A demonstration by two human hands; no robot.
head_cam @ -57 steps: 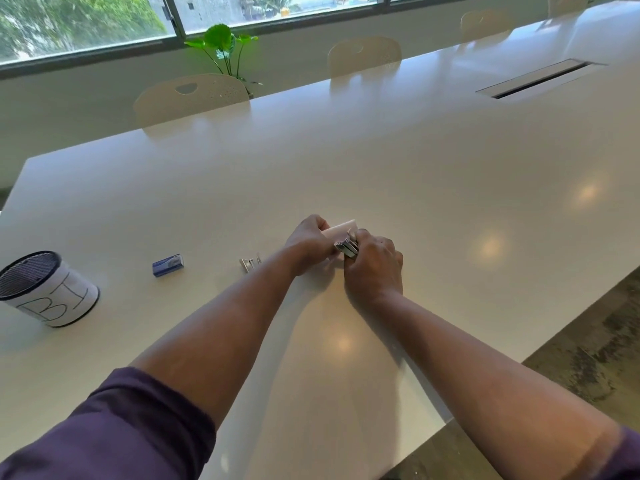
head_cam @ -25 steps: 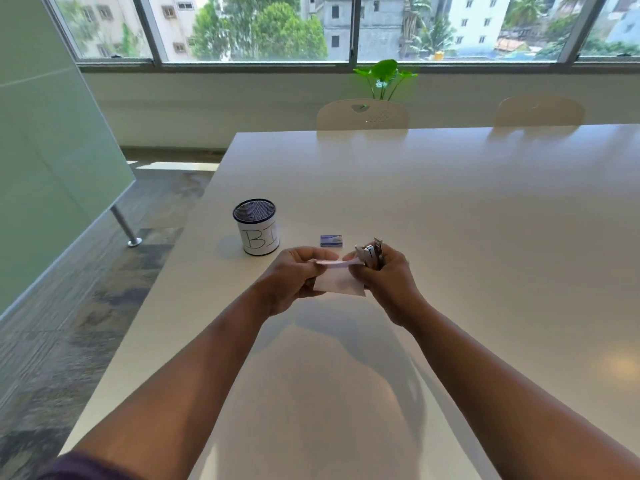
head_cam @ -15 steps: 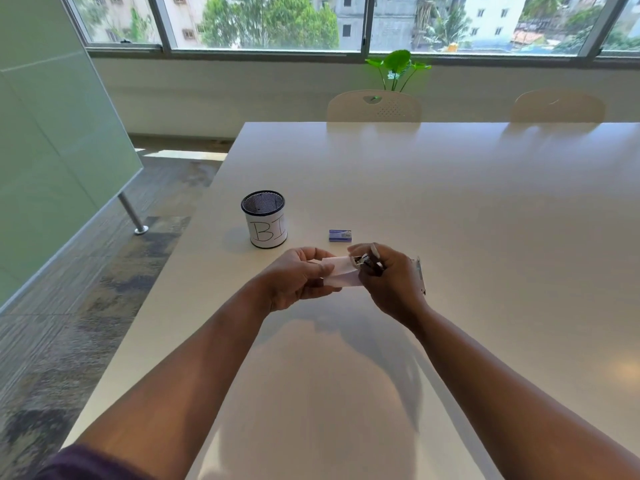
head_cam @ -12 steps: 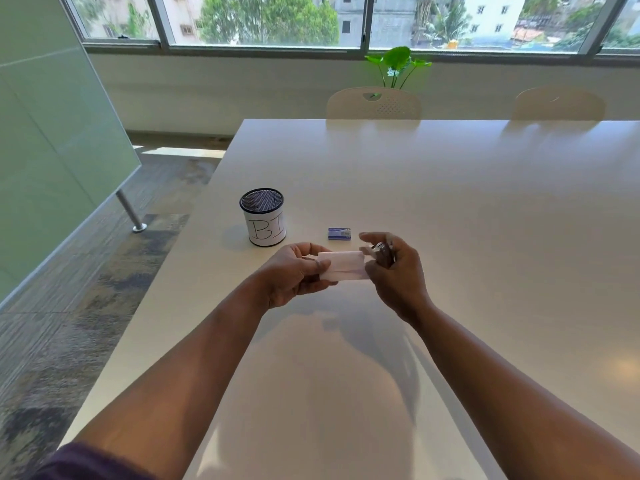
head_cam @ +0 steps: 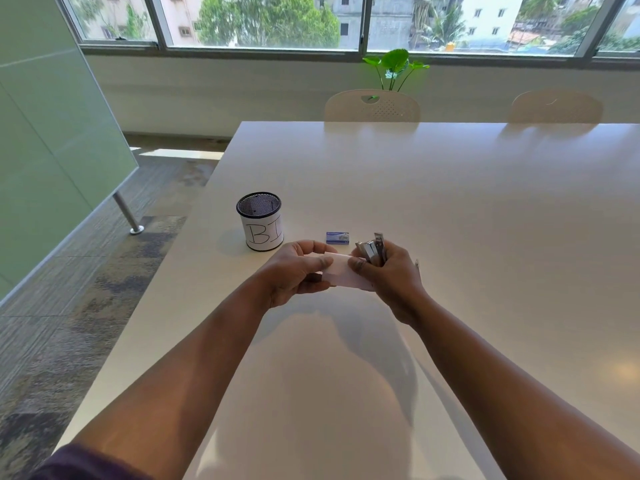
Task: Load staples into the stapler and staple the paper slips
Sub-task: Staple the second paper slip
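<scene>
Stapler (head_cam: 372, 251) sits gripped in the right hand (head_cam: 388, 278), whose thumb also pinches the paper slips (head_cam: 341, 275) held by the left hand (head_cam: 294, 271); stapling seems underway, next feeding an edge between its jaws.

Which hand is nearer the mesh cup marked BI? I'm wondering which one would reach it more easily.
Left. The left hand holds the paper slips just right of the mesh cup; the right hand, gripping the stapler, is farther right.
</scene>
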